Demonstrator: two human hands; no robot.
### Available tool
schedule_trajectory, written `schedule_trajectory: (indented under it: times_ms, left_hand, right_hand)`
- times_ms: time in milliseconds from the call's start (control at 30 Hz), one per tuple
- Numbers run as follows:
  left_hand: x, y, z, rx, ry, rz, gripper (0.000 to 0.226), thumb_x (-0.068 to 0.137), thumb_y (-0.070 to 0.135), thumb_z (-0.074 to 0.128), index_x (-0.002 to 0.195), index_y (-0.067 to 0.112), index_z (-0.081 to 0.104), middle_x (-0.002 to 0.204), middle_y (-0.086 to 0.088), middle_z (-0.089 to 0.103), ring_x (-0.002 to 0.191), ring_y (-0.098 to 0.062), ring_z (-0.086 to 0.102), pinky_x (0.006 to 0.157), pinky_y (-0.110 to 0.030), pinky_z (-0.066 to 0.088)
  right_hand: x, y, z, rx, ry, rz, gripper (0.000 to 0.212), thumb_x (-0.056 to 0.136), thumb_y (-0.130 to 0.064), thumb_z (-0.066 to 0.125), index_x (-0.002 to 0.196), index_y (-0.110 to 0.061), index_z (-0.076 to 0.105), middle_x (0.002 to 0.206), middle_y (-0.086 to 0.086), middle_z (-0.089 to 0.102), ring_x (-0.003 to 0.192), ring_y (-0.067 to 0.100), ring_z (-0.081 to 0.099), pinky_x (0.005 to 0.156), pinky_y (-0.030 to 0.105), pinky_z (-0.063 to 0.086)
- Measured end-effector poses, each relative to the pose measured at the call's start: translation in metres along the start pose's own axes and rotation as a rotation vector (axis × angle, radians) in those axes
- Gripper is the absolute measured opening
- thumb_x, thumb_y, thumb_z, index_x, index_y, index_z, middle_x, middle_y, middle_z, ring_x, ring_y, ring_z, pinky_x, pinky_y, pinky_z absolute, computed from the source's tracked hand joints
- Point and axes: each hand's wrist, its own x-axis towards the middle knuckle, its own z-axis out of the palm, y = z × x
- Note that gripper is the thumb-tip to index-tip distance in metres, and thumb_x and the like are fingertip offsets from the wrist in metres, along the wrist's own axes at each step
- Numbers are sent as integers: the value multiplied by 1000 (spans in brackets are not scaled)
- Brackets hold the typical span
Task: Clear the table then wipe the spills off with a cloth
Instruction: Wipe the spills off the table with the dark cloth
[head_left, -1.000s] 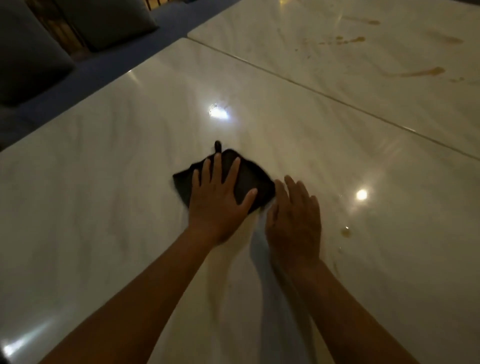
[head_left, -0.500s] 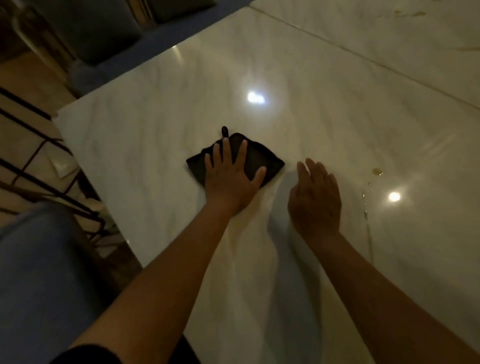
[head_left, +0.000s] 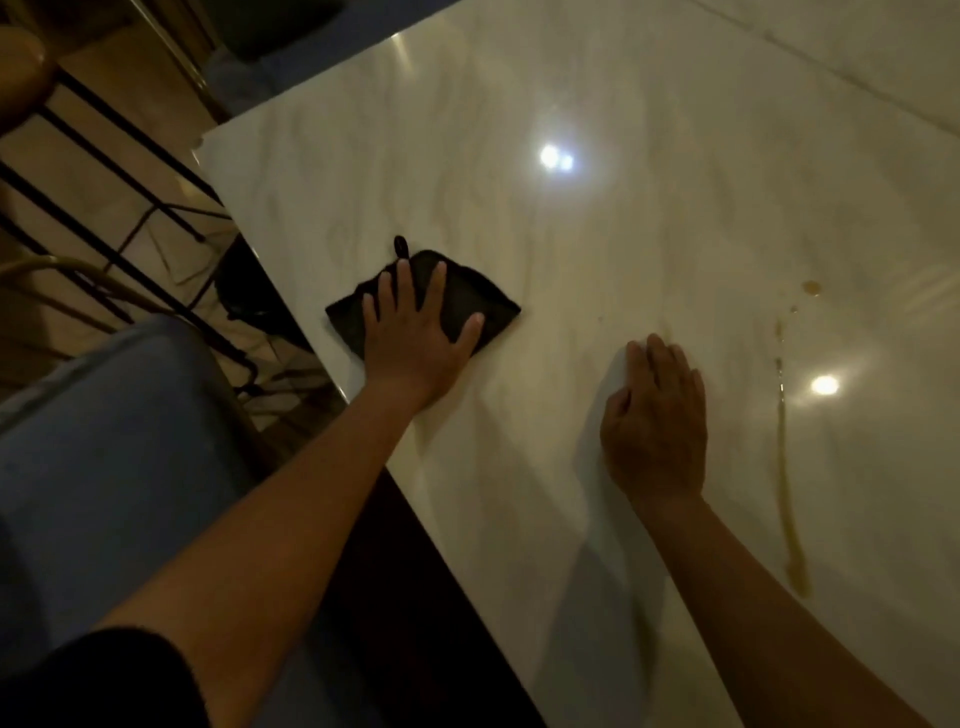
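The table (head_left: 597, 218) top looks like polished pale marble with faint veining, glossy enough to mirror two lamp glares. The cloth (head_left: 467, 306) is black, matt and soft-looking fabric. The spill (head_left: 789, 509) at right is a thin, wet, amber streak with a slight sheen. At upper left, the chair frame (head_left: 104, 156) looks like thin dark metal rod. The seat (head_left: 104, 441) at lower left appears matt blue upholstery.

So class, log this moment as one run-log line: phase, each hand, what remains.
phase: wiping | left hand: flat on black cloth | right hand: open on table | remains: brown spill streak
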Motion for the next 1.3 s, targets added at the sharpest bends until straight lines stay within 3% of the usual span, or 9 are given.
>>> schedule_trajectory:
  times_ms: [133,267,400,533,633,833,1000,1133,1300]
  left_hand:
    - [-82,21,20,-26,74,117,83,94,73,24,163,29,11,170,-15,3,156,-37,3,124,-57,5]
    - [-174,37,29,-32,13,242,83,95,74,26,163,32,6,170,-11,-6,156,-34,-8,124,-57,7]
    - [-126,28,23,-26,16,326,84,91,77,28,162,36,9,171,-8,-4,156,-34,-3,124,-57,7]
    - [-26,47,9,-18,-18,156,86,91,79,20,162,35,3,170,-11,-6,156,-34,-5,124,-55,-4]
    - [0,74,7,-3,-37,50,85,94,76,20,162,31,-2,169,-15,-9,155,-37,-8,123,-56,-6]
    - [-131,102,32,-67,34,255,84,94,75,23,163,31,5,170,-13,-4,156,-36,-5,124,-57,0]
    - [-260,128,52,-46,-12,281,83,95,75,24,162,34,-2,169,-9,-15,155,-33,-16,125,-57,1]
    - [-237,130,48,-17,-23,299,83,91,79,18,162,38,2,170,-6,-11,156,-32,-8,124,-55,0]
    - [-164,145,37,16,-32,33,84,93,78,18,162,34,-3,170,-11,-9,156,-33,-7,124,-54,-5]
  right_hand:
    - [0,-1,-1,22,-2,18,56,91,-20,30,141,-4,51,150,17,45,141,35,39,118,48,26]
    - [0,0,-13,45,-87,12,56,93,-20,30,145,-5,47,153,16,41,144,33,33,121,45,22]
    - [3,8,-19,110,-104,-9,58,93,-23,27,144,-5,48,154,14,41,146,29,31,122,42,22]
    - [-1,16,-25,178,-109,-1,55,93,-18,31,143,-5,49,153,10,43,145,24,33,121,35,23]
    - [-11,21,-31,235,-103,8,52,95,-16,31,143,-5,50,151,11,46,142,24,38,118,31,25]
    - [-70,46,-59,280,86,-11,49,91,-20,34,129,-5,62,128,12,63,120,26,57,102,37,49]
    - [-121,92,-79,194,84,-42,45,87,-17,39,123,-10,66,122,7,65,114,28,57,92,44,51]
    - [-141,134,-95,146,89,13,47,90,-20,35,122,-6,66,121,10,65,114,31,57,92,44,52]
    - [-163,161,-95,170,2,-67,48,89,-13,42,132,0,58,131,17,59,122,32,54,102,45,49]
